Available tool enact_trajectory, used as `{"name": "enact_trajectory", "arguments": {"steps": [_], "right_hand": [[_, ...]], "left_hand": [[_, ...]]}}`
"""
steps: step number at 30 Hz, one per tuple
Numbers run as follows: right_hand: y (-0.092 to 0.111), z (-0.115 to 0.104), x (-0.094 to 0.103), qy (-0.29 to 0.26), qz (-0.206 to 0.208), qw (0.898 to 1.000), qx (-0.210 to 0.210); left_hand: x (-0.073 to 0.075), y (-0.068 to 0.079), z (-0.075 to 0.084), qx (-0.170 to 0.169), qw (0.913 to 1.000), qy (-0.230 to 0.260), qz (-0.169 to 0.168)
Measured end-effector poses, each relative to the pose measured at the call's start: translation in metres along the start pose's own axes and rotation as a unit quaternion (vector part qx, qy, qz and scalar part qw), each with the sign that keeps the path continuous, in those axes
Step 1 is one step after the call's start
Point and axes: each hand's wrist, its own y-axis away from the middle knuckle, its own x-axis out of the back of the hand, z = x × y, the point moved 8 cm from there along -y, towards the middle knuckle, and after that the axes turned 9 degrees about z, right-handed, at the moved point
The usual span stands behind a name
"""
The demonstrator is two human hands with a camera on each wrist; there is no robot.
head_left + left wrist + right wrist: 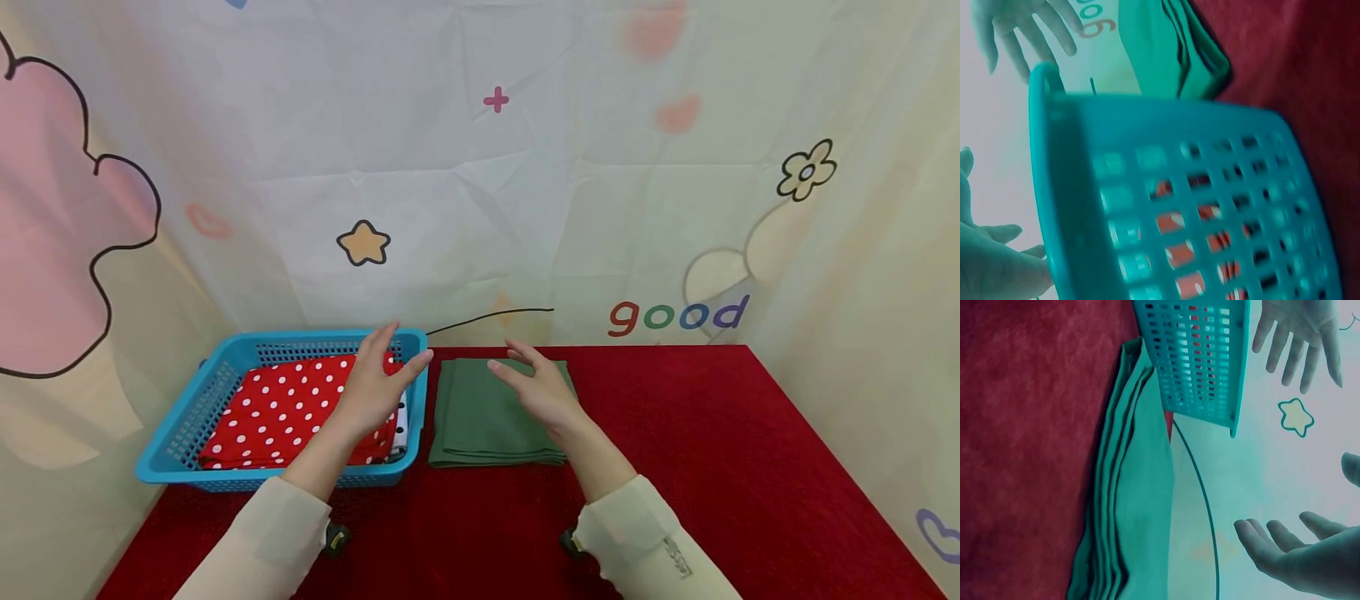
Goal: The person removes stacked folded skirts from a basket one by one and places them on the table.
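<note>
My left hand (372, 390) hovers above the right part of a blue plastic basket (167, 450), fingers spread and holding nothing. Inside the basket lies a folded red cloth with white dots (288, 408), partly covered by my left hand and forearm in the head view. Beside it a strip of white cloth with black dots (401, 425) shows at the basket's right side. A folded green cloth (487, 408) lies flat just right of the basket, its stacked layers visible in the right wrist view. Over its right part my right hand (546, 392) is raised, fingers apart, nothing in it.
A dark red covering (675, 450) spreads over the table beneath everything. Behind it hangs a pale printed curtain (465, 217), which also encloses both sides. The basket stands near the table's left edge.
</note>
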Motion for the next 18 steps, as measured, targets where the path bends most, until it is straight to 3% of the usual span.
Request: {"name": "enact_trajectory", "arguments": {"steps": [18], "right_hand": [[0.003,-0.019,-0.042,0.015,-0.021,1.0,0.003]], "left_hand": [[0.049,0.0,-0.034,0.035,0.9969,-0.063,-0.032]]}}
